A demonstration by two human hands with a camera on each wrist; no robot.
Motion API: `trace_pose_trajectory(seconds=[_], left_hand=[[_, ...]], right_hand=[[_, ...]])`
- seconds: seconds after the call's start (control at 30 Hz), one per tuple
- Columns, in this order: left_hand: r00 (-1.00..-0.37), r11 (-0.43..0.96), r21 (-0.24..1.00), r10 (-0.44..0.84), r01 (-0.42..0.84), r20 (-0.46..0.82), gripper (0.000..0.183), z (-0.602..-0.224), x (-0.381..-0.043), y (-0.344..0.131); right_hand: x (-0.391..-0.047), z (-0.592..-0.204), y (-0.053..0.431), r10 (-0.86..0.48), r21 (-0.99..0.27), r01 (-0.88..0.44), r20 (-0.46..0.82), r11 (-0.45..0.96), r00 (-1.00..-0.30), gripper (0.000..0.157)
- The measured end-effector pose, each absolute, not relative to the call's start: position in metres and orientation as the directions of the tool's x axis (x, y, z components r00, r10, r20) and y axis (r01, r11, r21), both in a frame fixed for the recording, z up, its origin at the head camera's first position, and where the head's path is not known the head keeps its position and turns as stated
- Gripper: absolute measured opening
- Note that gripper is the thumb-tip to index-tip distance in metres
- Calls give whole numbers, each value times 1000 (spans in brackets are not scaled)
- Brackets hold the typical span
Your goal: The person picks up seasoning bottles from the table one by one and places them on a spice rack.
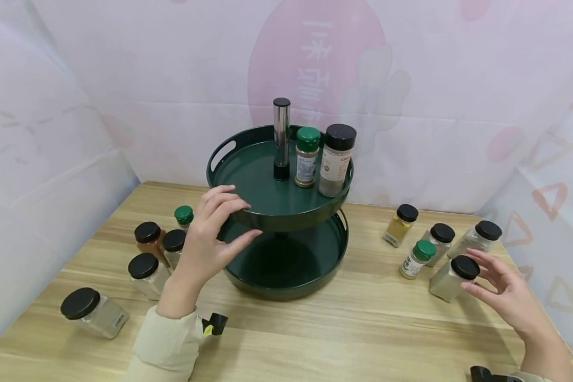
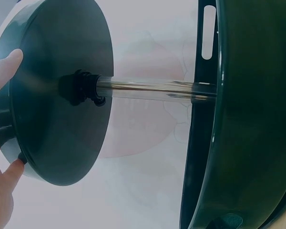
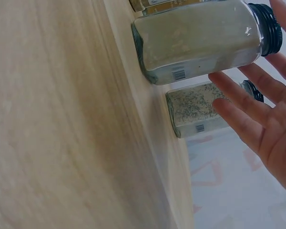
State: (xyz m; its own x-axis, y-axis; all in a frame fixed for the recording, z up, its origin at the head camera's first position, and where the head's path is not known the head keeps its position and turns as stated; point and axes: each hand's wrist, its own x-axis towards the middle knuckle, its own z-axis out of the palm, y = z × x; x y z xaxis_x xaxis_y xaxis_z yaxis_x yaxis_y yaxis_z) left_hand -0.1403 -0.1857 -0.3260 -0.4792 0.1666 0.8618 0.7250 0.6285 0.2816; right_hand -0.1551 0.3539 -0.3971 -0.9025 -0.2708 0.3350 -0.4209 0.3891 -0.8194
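Observation:
In the head view my left hand [image 1: 215,233] is at the front-left rim of a dark green two-tier turntable's upper tray [image 1: 296,222], its fingers over the edge and thumb below. The left wrist view shows the tray's underside [image 2: 62,119] with fingertips at its rim. At the right, my right hand [image 1: 511,292] is spread around the lid of a square glass spice jar [image 1: 445,283] with pale contents and a black lid. The jar [image 3: 200,43] stands on the table, fingers extended beside it. On the upper tray stand a green-capped bottle [image 1: 306,162] and a taller black-capped shaker [image 1: 335,167].
Several spice jars stand left, including a black-lidded jar [image 1: 97,315] and a green-capped bottle [image 1: 183,216]. Right are a yellow spice jar [image 1: 398,231], another green-capped bottle [image 1: 413,265] and a jar with speckled contents [image 3: 193,105]. A metal post [image 1: 281,132] rises from the turntable; patterned cloth [image 1: 172,106] hangs behind.

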Motion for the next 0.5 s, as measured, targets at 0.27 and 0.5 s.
trace_pose_trajectory(seconds=[0.27, 0.5], left_hand=[[-477, 627, 277, 173, 728, 862, 47, -326, -141, -186], [-484, 629, 284, 171, 724, 858, 48, -325, -140, -186]], right_hand=[[-156, -402, 355, -296, -759, -433, 323, 486, -899, 79], [-159, -406, 351, -346, -815, -457, 339, 357, -875, 81]])
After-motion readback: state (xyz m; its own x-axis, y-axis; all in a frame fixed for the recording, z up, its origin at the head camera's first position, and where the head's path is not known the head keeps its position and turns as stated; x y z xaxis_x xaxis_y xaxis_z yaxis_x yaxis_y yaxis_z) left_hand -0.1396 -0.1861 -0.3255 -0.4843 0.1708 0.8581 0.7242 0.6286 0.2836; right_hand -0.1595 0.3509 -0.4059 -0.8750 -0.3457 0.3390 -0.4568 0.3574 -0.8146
